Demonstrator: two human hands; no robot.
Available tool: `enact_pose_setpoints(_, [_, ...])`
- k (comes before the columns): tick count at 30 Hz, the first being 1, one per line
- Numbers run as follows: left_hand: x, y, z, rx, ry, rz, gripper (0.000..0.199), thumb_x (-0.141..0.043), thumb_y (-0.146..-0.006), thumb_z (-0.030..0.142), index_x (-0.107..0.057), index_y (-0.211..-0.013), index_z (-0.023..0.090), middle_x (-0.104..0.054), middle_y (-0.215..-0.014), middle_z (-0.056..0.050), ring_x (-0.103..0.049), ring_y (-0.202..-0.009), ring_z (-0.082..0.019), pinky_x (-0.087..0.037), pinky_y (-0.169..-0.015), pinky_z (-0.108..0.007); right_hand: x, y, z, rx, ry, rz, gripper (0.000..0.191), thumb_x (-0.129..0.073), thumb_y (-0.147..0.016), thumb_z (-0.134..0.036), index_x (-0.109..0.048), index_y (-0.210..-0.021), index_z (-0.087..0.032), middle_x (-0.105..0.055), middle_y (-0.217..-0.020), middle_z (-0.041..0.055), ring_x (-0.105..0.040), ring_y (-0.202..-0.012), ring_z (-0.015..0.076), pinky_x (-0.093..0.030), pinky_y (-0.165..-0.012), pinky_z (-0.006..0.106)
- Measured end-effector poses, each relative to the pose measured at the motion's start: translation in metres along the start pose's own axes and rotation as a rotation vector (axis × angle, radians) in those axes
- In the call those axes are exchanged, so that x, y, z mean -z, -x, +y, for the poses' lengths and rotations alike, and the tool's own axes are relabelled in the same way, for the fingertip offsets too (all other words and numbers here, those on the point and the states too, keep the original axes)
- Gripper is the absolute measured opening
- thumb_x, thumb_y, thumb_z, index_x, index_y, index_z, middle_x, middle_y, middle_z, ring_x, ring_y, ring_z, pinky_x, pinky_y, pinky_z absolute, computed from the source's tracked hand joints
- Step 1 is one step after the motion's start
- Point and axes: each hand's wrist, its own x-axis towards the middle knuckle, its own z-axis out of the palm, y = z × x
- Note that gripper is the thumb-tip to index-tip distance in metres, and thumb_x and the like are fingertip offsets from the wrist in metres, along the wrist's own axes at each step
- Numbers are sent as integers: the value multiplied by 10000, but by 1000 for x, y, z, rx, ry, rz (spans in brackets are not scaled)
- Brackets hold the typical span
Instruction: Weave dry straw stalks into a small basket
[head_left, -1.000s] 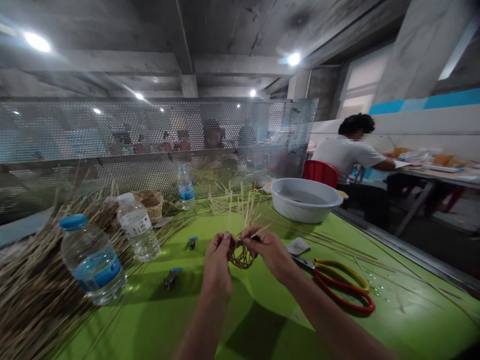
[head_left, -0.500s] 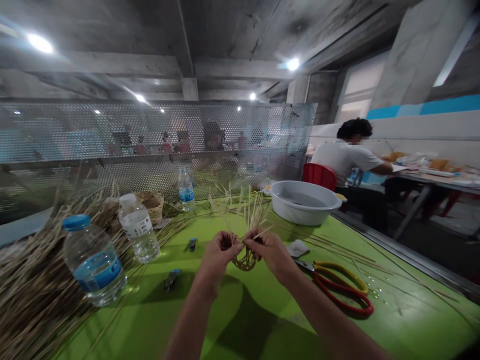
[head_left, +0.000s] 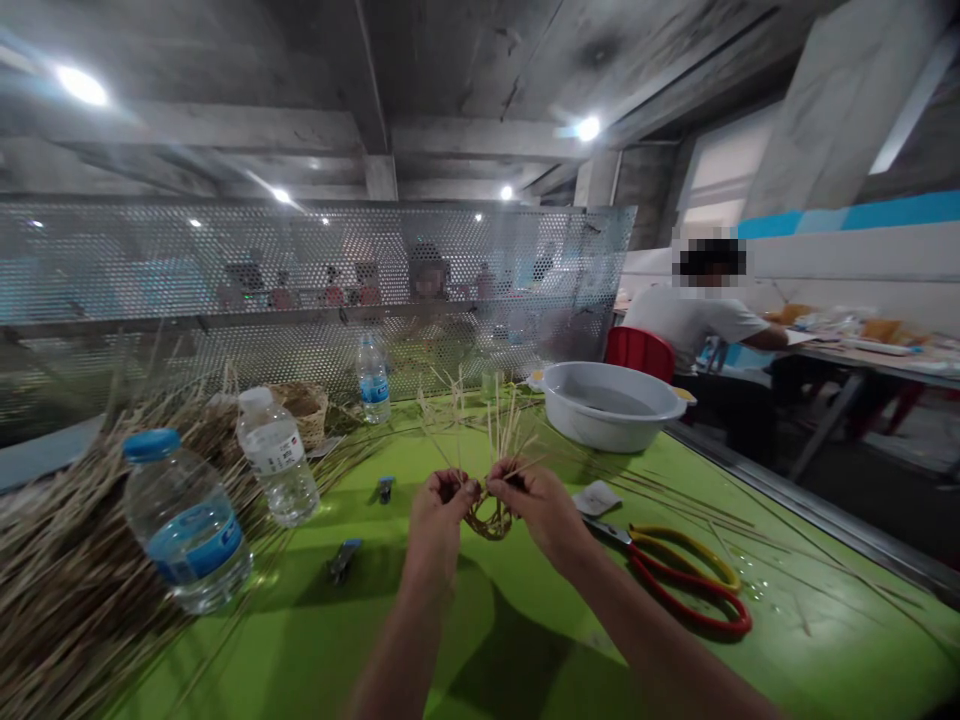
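Note:
A small woven basket (head_left: 491,522) of pale plant strands hangs between my two hands over the green table (head_left: 360,640). Loose strand ends fan upward from its rim. My left hand (head_left: 444,505) pinches its left side, thumb against curled fingers. On the right side, my right hand (head_left: 536,500) grips the rim and strands between thumb and fingers. The fingertips behind the weave are partly hidden. To the right of my right hand lie scissors (head_left: 686,585) with one red and one yellow handle.
Water bottles (head_left: 196,540) and a heap of dry strands (head_left: 67,560) fill the left side. Two small clips (head_left: 343,562) lie left of my hands. A white basin (head_left: 611,410) holds water at the back right. Beyond it a person (head_left: 697,320) sits at another table.
My left thumb and right thumb have drawn slightly apart at the basket's rim. The basket stays in both hands, nearly in place.

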Motion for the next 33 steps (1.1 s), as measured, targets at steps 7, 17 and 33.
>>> enact_pose_setpoints(7, [1, -1, 0, 47, 38, -40, 355, -884, -466, 309, -640, -646, 123, -598, -605, 14, -506, -597, -95, -386, -588, -212, 1, 1, -4, 41, -42, -54, 172, -688, -732, -344, -626, -779, -190, -591, -726, -2, -527, -685, 152, -414, -651, 276])
enact_pose_setpoints(17, [1, 1, 4, 51, 74, -49, 333, -885, -450, 290, -684, -646, 110, -633, -606, -12, -530, -600, -102, -406, -597, -213, 5, 0, -6, 69, -88, -136, 160, -718, -744, -335, -639, -774, -200, -594, -750, 1, -532, -727, 159, -428, -689, 284])
enact_pose_setpoints(33, [1, 5, 6, 11, -56, -158, 267, -855, -526, 249, -697, -706, 130, -697, -648, -29, -575, -610, -128, -437, -590, -227, 14, -8, 6, 28, -37, -93, 198, -748, -699, -334, -656, -778, -178, -626, -718, 4, -552, -679, 155, -432, -658, 286])
